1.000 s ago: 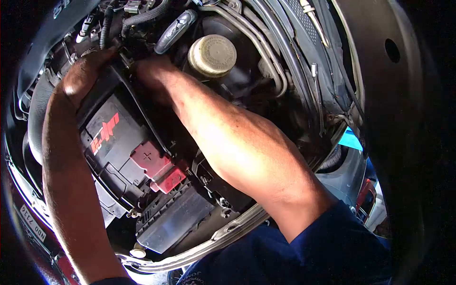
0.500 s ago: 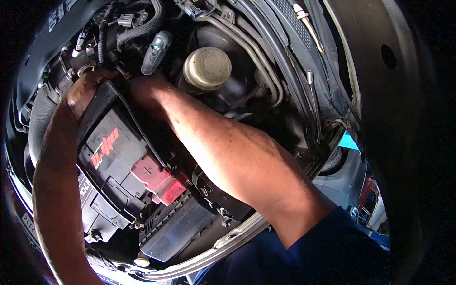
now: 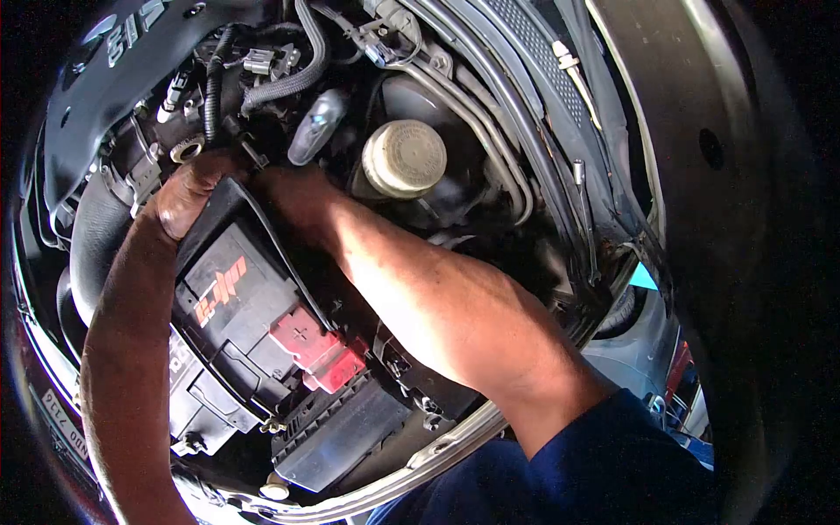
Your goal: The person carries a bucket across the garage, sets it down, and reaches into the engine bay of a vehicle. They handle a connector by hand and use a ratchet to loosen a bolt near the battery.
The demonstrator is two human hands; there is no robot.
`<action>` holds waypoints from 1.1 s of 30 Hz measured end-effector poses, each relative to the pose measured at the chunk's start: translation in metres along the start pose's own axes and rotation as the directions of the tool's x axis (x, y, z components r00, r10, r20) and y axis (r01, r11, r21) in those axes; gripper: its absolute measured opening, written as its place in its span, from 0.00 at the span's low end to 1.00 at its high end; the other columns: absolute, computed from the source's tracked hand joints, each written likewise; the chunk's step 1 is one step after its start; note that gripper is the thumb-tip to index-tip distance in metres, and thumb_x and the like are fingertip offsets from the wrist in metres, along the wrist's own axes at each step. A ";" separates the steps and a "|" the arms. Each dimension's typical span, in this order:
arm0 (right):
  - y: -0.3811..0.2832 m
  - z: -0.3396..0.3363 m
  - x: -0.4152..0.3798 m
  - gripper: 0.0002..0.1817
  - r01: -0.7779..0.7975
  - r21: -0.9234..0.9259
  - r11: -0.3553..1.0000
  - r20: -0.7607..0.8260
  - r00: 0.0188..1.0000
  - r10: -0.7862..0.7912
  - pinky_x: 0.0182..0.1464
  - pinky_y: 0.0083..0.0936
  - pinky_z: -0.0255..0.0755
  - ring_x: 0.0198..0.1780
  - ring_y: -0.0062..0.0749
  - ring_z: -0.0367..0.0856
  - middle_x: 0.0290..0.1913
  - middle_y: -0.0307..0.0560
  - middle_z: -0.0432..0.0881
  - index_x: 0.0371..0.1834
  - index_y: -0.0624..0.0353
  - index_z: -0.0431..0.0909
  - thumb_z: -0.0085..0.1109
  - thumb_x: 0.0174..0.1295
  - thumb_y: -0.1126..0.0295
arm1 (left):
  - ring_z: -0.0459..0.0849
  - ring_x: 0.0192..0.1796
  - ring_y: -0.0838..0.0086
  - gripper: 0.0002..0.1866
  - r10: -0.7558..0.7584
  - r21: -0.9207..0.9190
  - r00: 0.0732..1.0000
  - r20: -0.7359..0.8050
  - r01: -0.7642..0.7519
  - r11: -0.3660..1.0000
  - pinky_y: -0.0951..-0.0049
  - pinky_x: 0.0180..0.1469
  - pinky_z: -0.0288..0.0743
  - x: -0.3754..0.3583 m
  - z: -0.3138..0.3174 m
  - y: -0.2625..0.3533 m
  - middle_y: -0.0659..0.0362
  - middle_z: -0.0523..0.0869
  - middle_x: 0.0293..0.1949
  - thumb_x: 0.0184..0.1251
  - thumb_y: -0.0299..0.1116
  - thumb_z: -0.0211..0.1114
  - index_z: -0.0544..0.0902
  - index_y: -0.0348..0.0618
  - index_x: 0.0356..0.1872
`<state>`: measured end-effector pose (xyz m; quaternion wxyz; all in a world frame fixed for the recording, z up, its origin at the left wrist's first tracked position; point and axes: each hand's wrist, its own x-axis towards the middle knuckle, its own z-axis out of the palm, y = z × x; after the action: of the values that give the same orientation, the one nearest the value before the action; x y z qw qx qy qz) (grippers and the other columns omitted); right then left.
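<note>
A car battery (image 3: 226, 293) with orange lettering and a red terminal cover (image 3: 319, 348) sits in the engine bay, with a black upright panel (image 3: 213, 203) at its far end. My left hand (image 3: 194, 191) reaches over that panel's left side, its fingers bent down into shadow and mostly hidden. On the other side, my right hand (image 3: 302, 197) goes down into the dark gap beside the panel, its fingers out of sight. What either hand touches or holds down there is hidden. Just beyond the hands is a small metal bracket-like piece (image 3: 255, 154).
A reservoir with a beige cap (image 3: 409, 159) stands right of my hands. A blurred grey elongated object (image 3: 318, 128) lies behind them. Ribbed hoses (image 3: 289, 89), metal pipes (image 3: 472, 109) and a black fuse-box-like cover (image 3: 343, 433) surround the work. The raised hood (image 3: 700, 219) is at right.
The whole view has shifted, so everything appears slightly lower and to the right. Both hands stay at the battery's far end, with the left wrist a little more visible.
</note>
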<state>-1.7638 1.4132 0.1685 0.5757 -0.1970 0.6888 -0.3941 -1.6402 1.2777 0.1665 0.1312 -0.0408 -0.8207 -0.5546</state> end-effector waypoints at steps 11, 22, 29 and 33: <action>-0.003 0.000 0.003 0.11 -0.069 0.322 0.944 -0.133 0.984 0.118 0.37 0.34 0.74 0.33 0.33 0.79 0.32 0.52 0.82 0.36 0.66 0.81 0.58 0.53 0.70 | 0.80 0.37 0.59 0.11 0.024 0.097 0.998 -0.053 -0.019 0.995 0.65 0.37 0.73 0.003 0.001 0.000 0.52 0.80 0.31 0.64 0.38 0.59 0.79 0.41 0.33; 0.018 -0.001 0.013 0.13 0.272 -0.348 0.897 -0.100 0.941 -0.324 0.40 0.31 0.74 0.35 0.32 0.80 0.36 0.53 0.83 0.39 0.67 0.80 0.57 0.55 0.69 | 0.78 0.32 0.58 0.11 0.049 0.231 0.998 -0.042 -0.037 0.972 0.65 0.33 0.70 0.004 0.000 -0.015 0.53 0.78 0.27 0.52 0.36 0.66 0.77 0.41 0.28; 0.017 -0.008 0.027 0.08 -0.123 0.354 0.927 -0.056 0.987 0.153 0.37 0.28 0.74 0.32 0.31 0.79 0.33 0.54 0.82 0.30 0.66 0.81 0.58 0.51 0.71 | 0.80 0.34 0.59 0.08 -0.076 0.085 0.996 -0.056 0.081 0.993 0.67 0.35 0.72 0.004 0.003 -0.003 0.53 0.80 0.29 0.53 0.35 0.66 0.79 0.42 0.30; 0.009 -0.016 0.010 0.06 0.321 -0.131 0.938 0.095 0.946 -0.310 0.38 0.28 0.75 0.29 0.35 0.79 0.28 0.52 0.81 0.26 0.64 0.79 0.54 0.52 0.73 | 0.81 0.35 0.63 0.08 -0.205 0.022 0.976 -0.070 0.207 0.978 0.68 0.38 0.73 0.004 0.003 0.001 0.54 0.82 0.32 0.56 0.34 0.65 0.80 0.41 0.33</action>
<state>-1.7800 1.4165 0.1559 0.5138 -0.3602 0.6536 -0.4231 -1.6443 1.2808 0.1673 0.1011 0.0649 -0.8235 -0.5545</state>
